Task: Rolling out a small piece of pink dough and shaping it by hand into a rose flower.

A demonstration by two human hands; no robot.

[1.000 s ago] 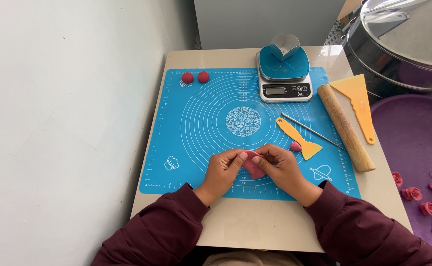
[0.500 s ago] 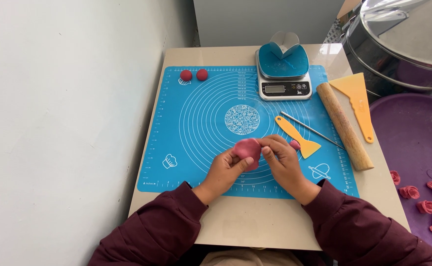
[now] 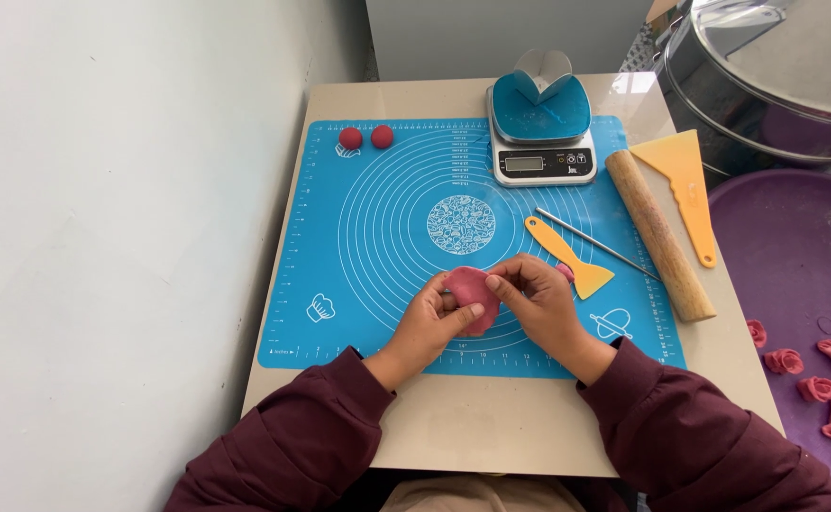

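A flat round of pink dough is held upright between both hands, low over the blue baking mat. My left hand cups it from the left with the thumb on its lower edge. My right hand pinches its right edge with fingertips. A small pink dough bit peeks out just behind my right hand. Two red dough balls sit at the mat's far left corner.
A kitchen scale with a blue dish stands at the far edge. An orange spatula, a thin metal rod, a wooden rolling pin and a yellow scraper lie right. A purple tray holds several shaped pink dumplings; a steel pot behind.
The dough was folded small between my fingertips a second ago; now it is spread as a flat round, lifted and tilted toward me, with both hands shifted slightly on its edges.
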